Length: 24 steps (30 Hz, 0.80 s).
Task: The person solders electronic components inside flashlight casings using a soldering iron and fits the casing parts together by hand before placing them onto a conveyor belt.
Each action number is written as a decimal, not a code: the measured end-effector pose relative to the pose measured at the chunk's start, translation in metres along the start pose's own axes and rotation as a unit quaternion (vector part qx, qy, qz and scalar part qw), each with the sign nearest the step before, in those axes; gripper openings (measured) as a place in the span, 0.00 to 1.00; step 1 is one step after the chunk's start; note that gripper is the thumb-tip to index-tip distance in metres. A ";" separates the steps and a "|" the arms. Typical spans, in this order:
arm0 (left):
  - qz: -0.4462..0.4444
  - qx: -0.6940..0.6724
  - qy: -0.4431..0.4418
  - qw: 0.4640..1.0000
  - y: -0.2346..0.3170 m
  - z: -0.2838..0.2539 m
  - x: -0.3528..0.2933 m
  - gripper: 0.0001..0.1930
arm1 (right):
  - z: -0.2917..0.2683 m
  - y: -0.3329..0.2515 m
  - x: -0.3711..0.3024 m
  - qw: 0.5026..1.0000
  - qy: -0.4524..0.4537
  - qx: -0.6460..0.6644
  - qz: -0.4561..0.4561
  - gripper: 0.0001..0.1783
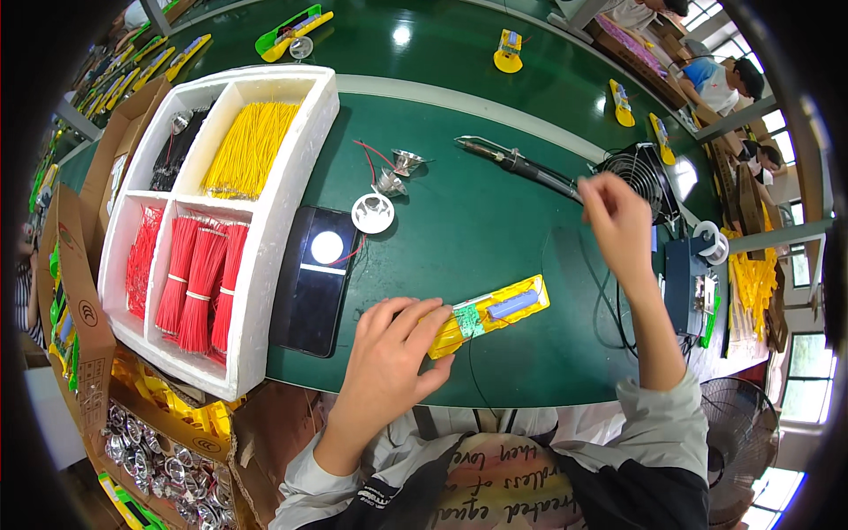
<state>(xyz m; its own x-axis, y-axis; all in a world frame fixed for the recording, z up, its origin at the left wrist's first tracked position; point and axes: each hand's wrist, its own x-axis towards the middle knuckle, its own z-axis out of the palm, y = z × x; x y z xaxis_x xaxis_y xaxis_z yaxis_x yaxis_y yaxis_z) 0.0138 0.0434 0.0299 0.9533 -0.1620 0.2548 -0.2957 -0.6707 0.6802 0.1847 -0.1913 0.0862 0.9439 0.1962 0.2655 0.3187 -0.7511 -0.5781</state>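
My left hand [384,349] grips the near end of a yellow flashlight housing [535,288] at the table's front. Inside the housing lie a small green circuit board [469,320] and a blue cylindrical battery [514,306]. A thin dark wire [477,380] trails from it toward me. Farther right, my right hand [616,225] is raised, its fingers closed at the rear end of a black-handled soldering iron [539,174]. The iron's metal tip points left, away from the housing. The fingertips are partly hidden.
A white foam tray [329,106] on the left holds yellow, black and red wires. Beside it are a phone [314,291] and shiny reflector cups [373,214]. On the right stand a small black fan [638,177], a blue-grey box [678,287] and a solder spool [709,243].
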 end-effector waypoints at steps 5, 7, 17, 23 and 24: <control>-0.018 0.011 -0.002 1.000 0.007 0.009 0.004 0.25 | 0.003 -0.008 -0.082 0.970 -0.103 0.038 -0.217 0.12; -0.029 0.018 0.008 0.999 0.010 0.013 0.006 0.25 | 0.007 -0.017 -0.084 0.957 -0.127 0.048 -0.257 0.18; -0.052 0.045 0.036 0.997 0.008 0.027 0.007 0.23 | 0.036 -0.018 -0.069 0.913 -0.270 0.032 -0.304 0.26; -0.054 0.039 0.074 0.995 0.010 0.029 0.009 0.21 | 0.039 -0.017 -0.072 0.916 -0.296 0.063 -0.263 0.26; -0.056 0.039 0.075 0.995 0.010 0.029 0.010 0.21 | 0.039 -0.018 -0.071 0.917 -0.298 0.062 -0.260 0.25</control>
<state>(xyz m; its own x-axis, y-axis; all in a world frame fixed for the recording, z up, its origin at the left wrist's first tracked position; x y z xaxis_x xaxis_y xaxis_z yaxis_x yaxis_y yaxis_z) 0.0218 0.0144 0.0192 0.9588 0.0233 0.2833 -0.1761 -0.7335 0.6564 0.1155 -0.1674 0.0474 0.5300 0.8439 0.0829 0.7109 -0.3889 -0.5860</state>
